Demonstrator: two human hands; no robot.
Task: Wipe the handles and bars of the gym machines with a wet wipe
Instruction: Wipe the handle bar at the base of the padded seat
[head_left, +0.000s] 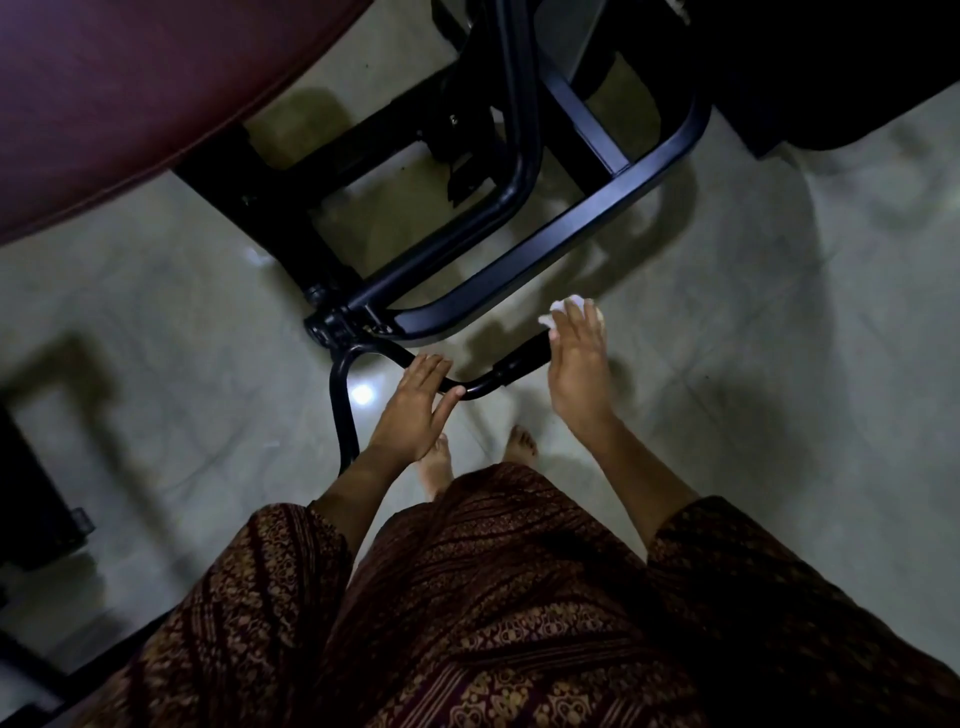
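Wipe (563, 310): white, bunched, sits at the fingertips of the right hand (576, 364), just past the far end of the grip (522, 358). Right hand is back-up, fingers fairly long but pinching the wipe; it's motion-blurred, so can't tell if the wipe touches the grip or hangs just off it. Left hand (415, 405) lies flat on the bar (480, 387), fingers straight across the top, thumb along the near side, touching the tube; not clenched. Bar is a thin black tube: runs from the grip under the left hand, curves up to a joint (332, 325), with a second leg dropping down past the left wrist. Joint ties into the frame (519, 260), a wider flat black loop with rounded corners, lying beyond both hands. Maroon pad (130, 104) overhangs top left, above the frame. Two bare feet (434, 462) stand on the floor (779, 312) below the bar, between the forearms. Floor is pale glossy tile with a light glare spot just left of the left hand. Brown patterned dress (519, 597) fills the bottom of the view.
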